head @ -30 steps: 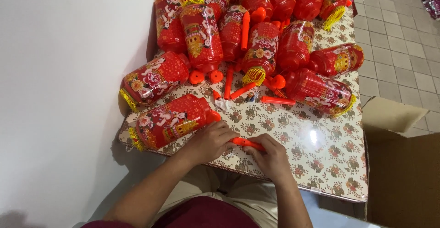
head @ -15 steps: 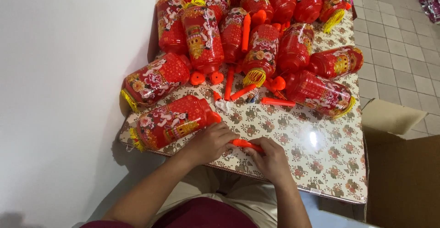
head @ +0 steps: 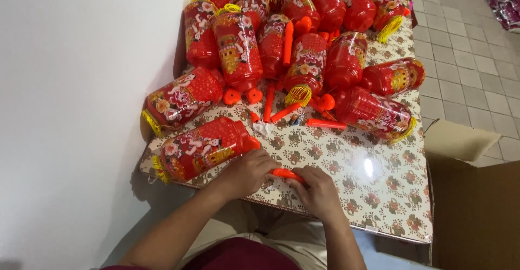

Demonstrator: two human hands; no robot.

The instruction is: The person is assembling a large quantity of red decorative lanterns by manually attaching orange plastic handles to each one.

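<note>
Both hands meet at the near edge of the table [head: 379, 205], over its flowered cover. The left hand [head: 246, 172] and the right hand [head: 319, 191] are each closed on the same orange stick [head: 287, 174], one at either end, so that only a short stretch of it shows between the knuckles; it lies nearly flat, just above the cloth. Touching the left hand's far side lies a red lantern [head: 200, 148] on its side, its orange neck pointing toward the grip and its yellow tassel [head: 158, 169] hanging off the table's left edge. A little beyond the grip, small orange pieces and more loose sticks [head: 325, 123] are scattered on the cloth, with a small white scrap [head: 261, 127] among them. Farther out from the hands the whole back of the table is heaped with more red lanterns [head: 303, 26], lying every way, some with yellow fringes. To the right of the grip, off the table's edge, an open cardboard box [head: 476, 205] stands on the tiled floor [head: 476, 69]. To the left a plain white wall [head: 70, 113] runs along the table.
</note>
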